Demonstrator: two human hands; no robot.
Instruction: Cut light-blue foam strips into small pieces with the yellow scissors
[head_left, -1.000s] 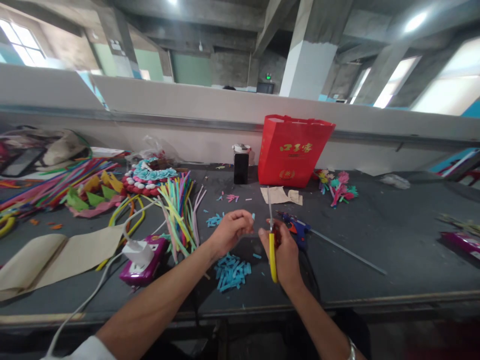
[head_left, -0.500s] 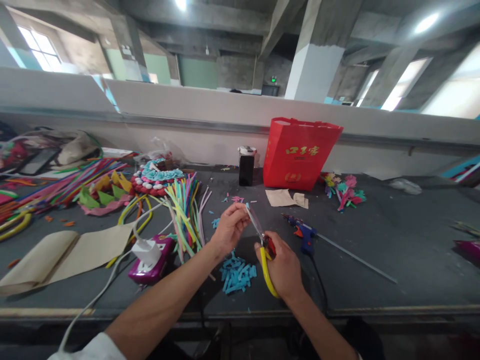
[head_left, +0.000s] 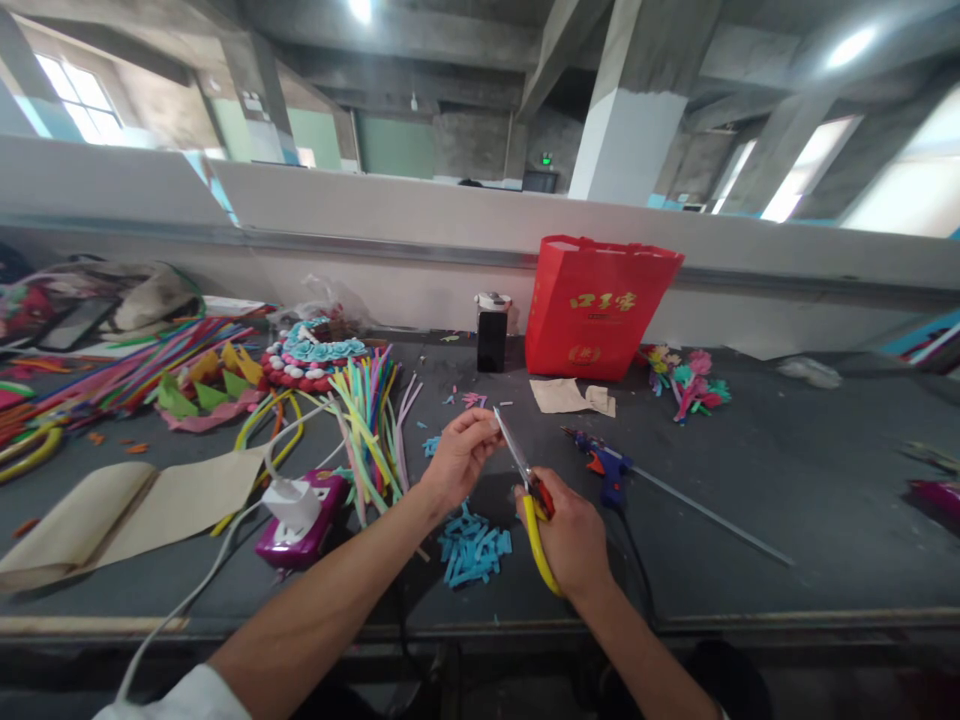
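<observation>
My right hand (head_left: 574, 535) is closed on the scissors (head_left: 537, 540), which have yellow and red handles. Their blades point up and left, and the tips are at the fingertips of my left hand (head_left: 463, 460). The fingers of my left hand are pinched together; whatever they hold is too small to make out. Just below my hands lies a pile of short light-blue pieces (head_left: 474, 547) on the dark table (head_left: 750, 450). A few more blue pieces (head_left: 431, 445) lie behind my left wrist.
A blue glue gun (head_left: 613, 473) with a long stick lies to the right. Behind stand a red bag (head_left: 600, 310) and a phone (head_left: 492, 342) against a bottle. Fuzzy stems (head_left: 367, 420), a purple power strip (head_left: 304, 520) with cables and brown paper (head_left: 180, 500) are left.
The light-blue bit seen at the scissor tips earlier no longer shows there. The blades look closer together, and both hands have shifted very slightly right.
</observation>
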